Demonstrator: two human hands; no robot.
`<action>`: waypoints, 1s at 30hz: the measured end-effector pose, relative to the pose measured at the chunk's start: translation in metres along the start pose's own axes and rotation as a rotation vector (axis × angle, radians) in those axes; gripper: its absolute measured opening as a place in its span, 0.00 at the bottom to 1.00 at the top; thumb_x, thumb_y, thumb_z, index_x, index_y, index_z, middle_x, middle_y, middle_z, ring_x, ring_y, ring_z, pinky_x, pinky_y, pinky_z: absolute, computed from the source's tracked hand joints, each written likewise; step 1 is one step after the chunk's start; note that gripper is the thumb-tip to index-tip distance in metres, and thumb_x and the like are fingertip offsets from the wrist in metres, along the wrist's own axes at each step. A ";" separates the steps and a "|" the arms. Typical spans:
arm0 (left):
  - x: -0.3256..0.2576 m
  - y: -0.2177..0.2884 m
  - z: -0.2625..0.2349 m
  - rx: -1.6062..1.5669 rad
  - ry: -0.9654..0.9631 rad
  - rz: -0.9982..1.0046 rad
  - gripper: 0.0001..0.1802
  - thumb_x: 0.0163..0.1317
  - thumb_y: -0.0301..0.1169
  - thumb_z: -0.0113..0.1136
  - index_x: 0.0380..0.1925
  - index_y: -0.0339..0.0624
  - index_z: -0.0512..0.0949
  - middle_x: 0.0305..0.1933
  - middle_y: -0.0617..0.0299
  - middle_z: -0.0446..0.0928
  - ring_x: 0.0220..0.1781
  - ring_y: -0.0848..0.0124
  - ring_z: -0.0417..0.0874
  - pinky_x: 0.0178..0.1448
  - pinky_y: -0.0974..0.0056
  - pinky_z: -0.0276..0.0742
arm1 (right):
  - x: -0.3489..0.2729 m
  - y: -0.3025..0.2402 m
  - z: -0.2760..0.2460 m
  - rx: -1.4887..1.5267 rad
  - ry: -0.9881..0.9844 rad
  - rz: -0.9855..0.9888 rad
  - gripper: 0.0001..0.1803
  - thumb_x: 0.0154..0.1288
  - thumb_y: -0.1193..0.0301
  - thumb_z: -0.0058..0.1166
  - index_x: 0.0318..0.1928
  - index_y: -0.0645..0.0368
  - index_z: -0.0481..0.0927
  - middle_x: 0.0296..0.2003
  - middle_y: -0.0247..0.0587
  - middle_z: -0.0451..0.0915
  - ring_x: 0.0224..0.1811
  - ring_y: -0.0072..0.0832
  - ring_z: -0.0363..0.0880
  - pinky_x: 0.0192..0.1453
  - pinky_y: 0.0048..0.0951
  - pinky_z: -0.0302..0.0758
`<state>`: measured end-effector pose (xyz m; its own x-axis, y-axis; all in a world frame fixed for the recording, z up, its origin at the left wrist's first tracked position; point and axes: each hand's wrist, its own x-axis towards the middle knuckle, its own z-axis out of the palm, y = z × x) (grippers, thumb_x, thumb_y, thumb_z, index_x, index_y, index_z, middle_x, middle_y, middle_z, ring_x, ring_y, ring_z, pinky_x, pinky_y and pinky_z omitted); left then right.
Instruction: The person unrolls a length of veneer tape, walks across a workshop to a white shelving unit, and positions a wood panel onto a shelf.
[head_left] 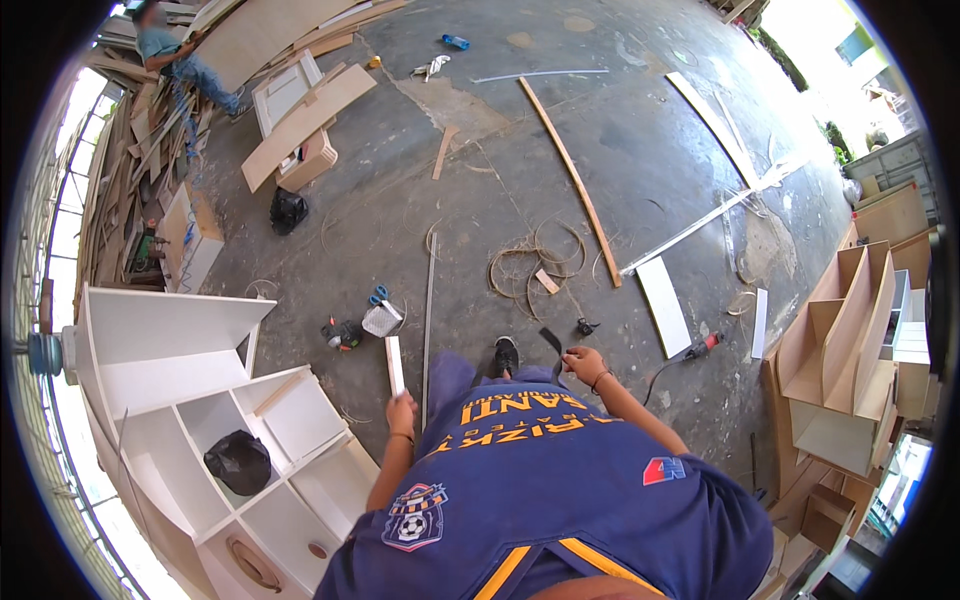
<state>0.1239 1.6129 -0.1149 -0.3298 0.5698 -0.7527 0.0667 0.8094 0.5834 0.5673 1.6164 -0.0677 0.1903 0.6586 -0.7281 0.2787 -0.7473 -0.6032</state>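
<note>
Short white flat wooden strip (394,364) is gripped upright by left hand (401,412), frame centre; dark narrow strap (552,345) is pinched by right hand (583,364).

No packages, labels, signs or screens clearly visible; small items on the floor ahead of both hands too blurred to tell.

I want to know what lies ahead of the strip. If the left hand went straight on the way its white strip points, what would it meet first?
The left hand holds a short white strip pointing up-picture. First in that line looks to be the grey crumpled piece on the floor, with blue-handled scissors just beyond. Depth is unclear, so it may pass above them.
</note>
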 end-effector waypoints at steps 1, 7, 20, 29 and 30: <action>-0.009 0.062 0.023 -0.107 0.074 -0.003 0.16 0.60 0.42 0.51 0.32 0.39 0.74 0.25 0.62 0.73 0.27 0.72 0.74 0.27 0.66 0.67 | 0.007 -0.006 -0.003 0.045 0.008 -0.006 0.19 0.56 0.64 0.54 0.44 0.65 0.77 0.29 0.43 0.81 0.30 0.24 0.81 0.36 0.24 0.74; 0.075 0.115 0.096 0.350 -0.159 0.250 0.19 0.57 0.44 0.54 0.28 0.36 0.77 0.28 0.54 0.78 0.32 0.65 0.78 0.38 0.63 0.72 | 0.069 -0.146 -0.059 0.286 -0.089 -0.096 0.19 0.60 0.65 0.51 0.49 0.61 0.73 0.35 0.34 0.79 0.36 0.21 0.79 0.32 0.21 0.72; 0.266 0.393 0.227 0.856 -0.150 0.169 0.28 0.56 0.49 0.47 0.39 0.31 0.77 0.48 0.42 0.73 0.53 0.50 0.74 0.55 0.54 0.68 | 0.332 -0.226 -0.233 0.167 0.352 0.051 0.12 0.59 0.66 0.50 0.38 0.61 0.78 0.28 0.38 0.79 0.24 0.24 0.78 0.22 0.24 0.71; 0.321 0.702 0.426 0.152 -0.274 0.336 0.18 0.58 0.42 0.53 0.33 0.36 0.76 0.32 0.60 0.77 0.33 0.70 0.79 0.39 0.67 0.73 | 0.398 -0.218 -0.268 -0.134 0.095 0.394 0.12 0.54 0.63 0.49 0.35 0.55 0.78 0.31 0.37 0.76 0.31 0.30 0.74 0.34 0.33 0.71; 0.332 0.699 0.442 0.186 -0.305 0.280 0.18 0.58 0.43 0.53 0.32 0.37 0.76 0.33 0.59 0.77 0.33 0.70 0.79 0.39 0.67 0.73 | 0.420 -0.225 -0.278 -0.203 0.057 0.395 0.12 0.54 0.62 0.49 0.35 0.54 0.79 0.33 0.38 0.76 0.33 0.31 0.75 0.35 0.34 0.71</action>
<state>0.4771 2.4309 -0.0919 0.0159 0.7637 -0.6454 0.2909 0.6140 0.7337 0.8464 2.0856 -0.1466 0.3695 0.3346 -0.8669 0.3524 -0.9137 -0.2025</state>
